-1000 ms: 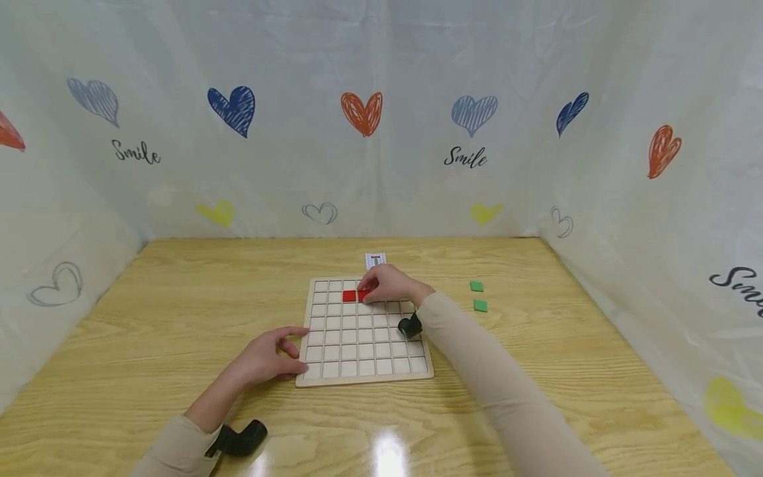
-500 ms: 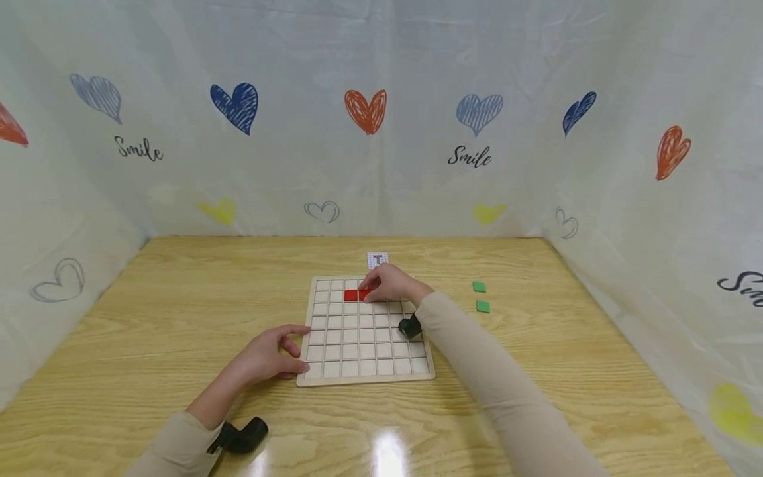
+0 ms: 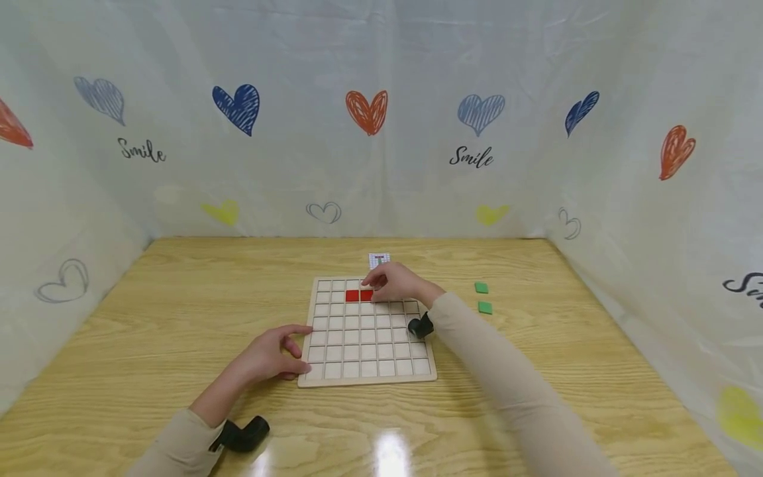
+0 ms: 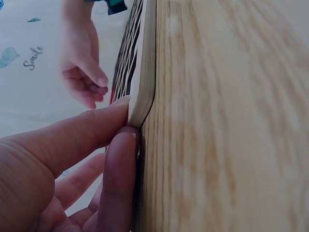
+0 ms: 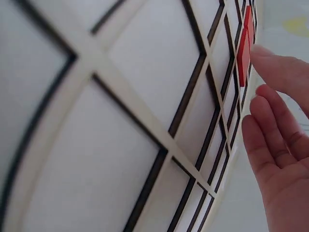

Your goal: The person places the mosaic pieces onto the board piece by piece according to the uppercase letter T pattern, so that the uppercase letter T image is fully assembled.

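Observation:
A square wooden grid board (image 3: 352, 334) lies on the table. Two red square tiles, one (image 3: 352, 296) beside the other (image 3: 366, 296), fill adjoining cells in its second row from the far side. My left hand (image 3: 267, 356) holds the board's near-left edge; in the left wrist view the thumb (image 4: 91, 128) lies on the rim and a finger (image 4: 118, 169) is against its side. My right hand (image 3: 396, 281) is just over the right-hand red tile, fingers loosely bent, nothing between them. In the right wrist view its thumb (image 5: 277, 67) is close to the red tiles; contact is unclear.
Two green square tiles, one (image 3: 481, 287) behind the other (image 3: 485, 308), lie on the table right of the board. A small printed pattern card (image 3: 379, 259) lies beyond the board's far edge. White cloth walls (image 3: 268, 165) enclose the table's back and sides.
My right hand has shifted slightly right and its fingers have spread a little, showing more of the right-hand red tile. The left hand keeps its place at the board's edge.

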Demonstrator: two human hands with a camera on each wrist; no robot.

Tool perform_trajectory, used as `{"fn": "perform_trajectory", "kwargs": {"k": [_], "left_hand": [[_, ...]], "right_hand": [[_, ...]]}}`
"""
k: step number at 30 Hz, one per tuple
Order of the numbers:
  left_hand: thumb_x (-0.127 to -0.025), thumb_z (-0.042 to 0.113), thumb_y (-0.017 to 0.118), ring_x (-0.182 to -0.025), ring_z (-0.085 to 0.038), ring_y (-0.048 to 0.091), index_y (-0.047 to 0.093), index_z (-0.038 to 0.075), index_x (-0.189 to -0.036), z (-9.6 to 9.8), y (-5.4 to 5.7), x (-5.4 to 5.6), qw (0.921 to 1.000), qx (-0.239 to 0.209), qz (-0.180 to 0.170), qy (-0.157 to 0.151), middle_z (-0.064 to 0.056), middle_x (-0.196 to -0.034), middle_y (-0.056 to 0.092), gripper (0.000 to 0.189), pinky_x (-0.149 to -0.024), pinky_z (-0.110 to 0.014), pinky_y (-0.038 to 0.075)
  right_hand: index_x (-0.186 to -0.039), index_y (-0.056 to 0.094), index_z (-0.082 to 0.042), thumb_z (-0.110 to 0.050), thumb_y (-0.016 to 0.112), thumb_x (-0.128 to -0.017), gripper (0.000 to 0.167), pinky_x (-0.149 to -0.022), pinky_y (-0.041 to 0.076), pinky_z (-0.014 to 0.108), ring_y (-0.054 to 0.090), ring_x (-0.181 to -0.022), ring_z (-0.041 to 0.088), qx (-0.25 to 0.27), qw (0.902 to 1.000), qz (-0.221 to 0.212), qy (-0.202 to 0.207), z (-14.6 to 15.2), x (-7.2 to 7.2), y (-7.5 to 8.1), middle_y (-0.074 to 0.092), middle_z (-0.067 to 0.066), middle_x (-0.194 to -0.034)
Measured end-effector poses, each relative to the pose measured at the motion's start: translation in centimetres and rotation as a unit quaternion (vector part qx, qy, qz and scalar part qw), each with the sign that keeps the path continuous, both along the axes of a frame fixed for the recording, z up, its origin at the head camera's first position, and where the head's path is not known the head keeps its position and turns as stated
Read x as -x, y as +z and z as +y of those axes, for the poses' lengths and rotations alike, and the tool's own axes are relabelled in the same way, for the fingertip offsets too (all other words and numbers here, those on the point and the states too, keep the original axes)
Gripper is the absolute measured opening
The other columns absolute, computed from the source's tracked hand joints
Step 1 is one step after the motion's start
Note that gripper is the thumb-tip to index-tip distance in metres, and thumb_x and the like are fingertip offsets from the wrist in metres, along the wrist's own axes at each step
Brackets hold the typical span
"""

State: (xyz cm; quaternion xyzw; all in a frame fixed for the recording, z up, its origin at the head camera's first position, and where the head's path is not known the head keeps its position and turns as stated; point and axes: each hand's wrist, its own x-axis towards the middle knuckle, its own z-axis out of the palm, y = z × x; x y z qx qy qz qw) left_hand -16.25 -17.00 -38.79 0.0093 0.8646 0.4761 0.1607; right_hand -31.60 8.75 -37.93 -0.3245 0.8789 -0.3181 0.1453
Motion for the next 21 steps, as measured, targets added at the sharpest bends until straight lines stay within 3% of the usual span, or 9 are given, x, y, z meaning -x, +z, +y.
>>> {"fn": "perform_trajectory", "kwargs": {"k": [9, 21], "left_hand": [[-0.069, 0.003, 0.081, -0.057, -0.017, 0.052, 0.051, 0.002, -0.131, 0.2, 0.0, 0.3, 1.0, 0.003, 0.003, -0.006, -0.009, -0.08, 0.051, 0.069, -0.054, -0.031, 0.051], [-0.07, 0.002, 0.08, -0.058, -0.017, 0.052, 0.05, 0.001, -0.131, 0.0, 0.2, -0.1, 1.0, 0.005, 0.002, -0.004, -0.009, -0.082, 0.05, 0.068, -0.055, -0.031, 0.051]], "right_hand": [[-0.107, 0.067, 0.0, -0.003, 0.07, -0.082, 0.026, -0.082, 0.047, 0.024, 0.057, -0.091, 0.017, 0.031, 0.997, 0.034, 0.063, 2.0, -1.3, 1.2, 0.061, 0.008, -0.102], [-0.106, 0.068, -0.001, -0.002, 0.07, -0.082, 0.025, -0.084, 0.046, 0.028, 0.056, -0.092, 0.019, 0.029, 0.9967, 0.03, 0.07, 4.1, -3.1, 1.2, 0.06, 0.011, -0.101]]}}
